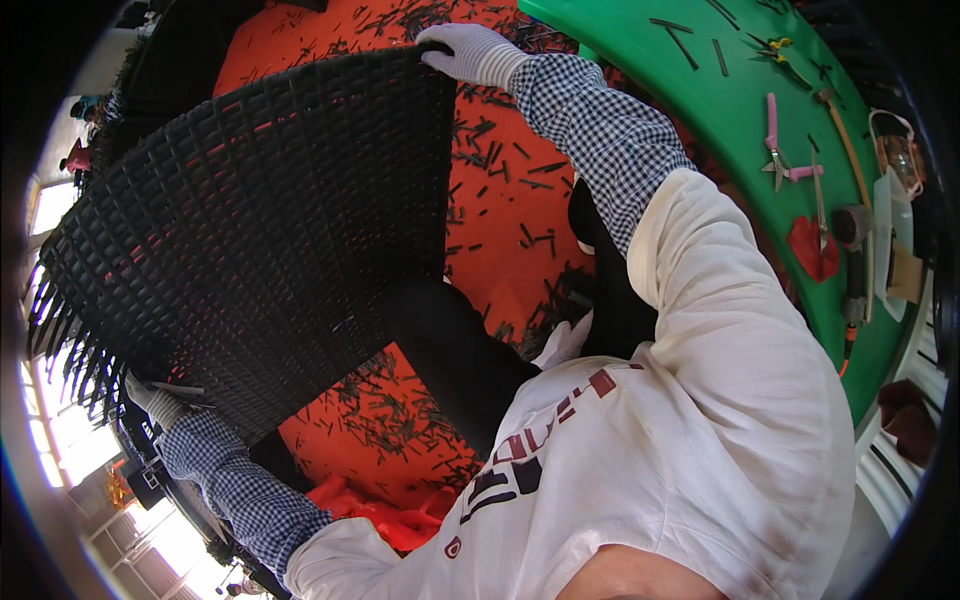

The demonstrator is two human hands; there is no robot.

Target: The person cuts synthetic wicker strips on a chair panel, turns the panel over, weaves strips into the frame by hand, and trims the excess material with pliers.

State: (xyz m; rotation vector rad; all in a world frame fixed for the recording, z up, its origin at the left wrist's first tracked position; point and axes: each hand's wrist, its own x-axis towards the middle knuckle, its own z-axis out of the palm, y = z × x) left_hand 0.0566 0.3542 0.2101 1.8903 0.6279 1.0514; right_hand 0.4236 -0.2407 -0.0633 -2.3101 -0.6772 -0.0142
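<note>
— Orange floor covering [500, 240] fills the middle of the head view, littered with short black strip offcuts [500, 170]. What sits to the right?

— A round green table [720, 110], smooth and glossy, carrying pink-handled pliers [778, 150], a wooden-handled hammer [840, 130] and a red heart-shaped piece [812, 250]. Bright windows show at the lower left rim.

— And the big dark thing?

— A woven black wicker panel [250, 240], curved, a grid of flat plastic-looking strands with loose ends fringing its left edge, held up over the floor.

— The hands?

— Both in white knit gloves, checked sleeves behind. The right hand [465, 50] clasps the panel's top corner; the left hand [155, 400] grips its lower edge.
</note>
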